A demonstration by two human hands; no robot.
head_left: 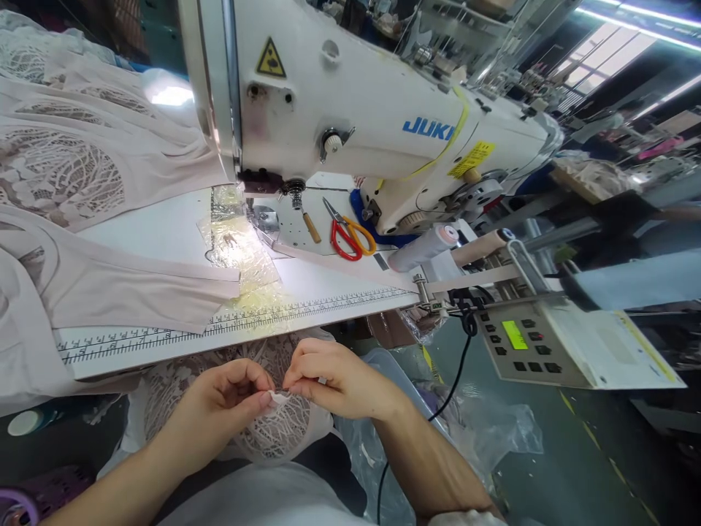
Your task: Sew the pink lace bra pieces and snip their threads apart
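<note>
A white sewing machine (350, 109) is sitting on the bench (158, 234) in front of me, red and orange scissors (347, 235) lying on its bed beside a wooden-handled tool (311, 228). Pale pink garments (109, 292) are spreading over the bench's left side, overlapping the printed ruler (328, 303) along its front edge. To my right a control panel (529, 347) is glowing with a green screen, a black cable (453, 383) hanging below.

1. we have one view, from a head-worn camera facing forward and down across the white sewing table (158, 234).
2. it sits close over the left hand (233, 394) and right hand (334, 380), near enough to show the small white fabric scrap (278, 398) they pinch.
3. the white juki sewing machine (350, 109) fills the top.
</note>
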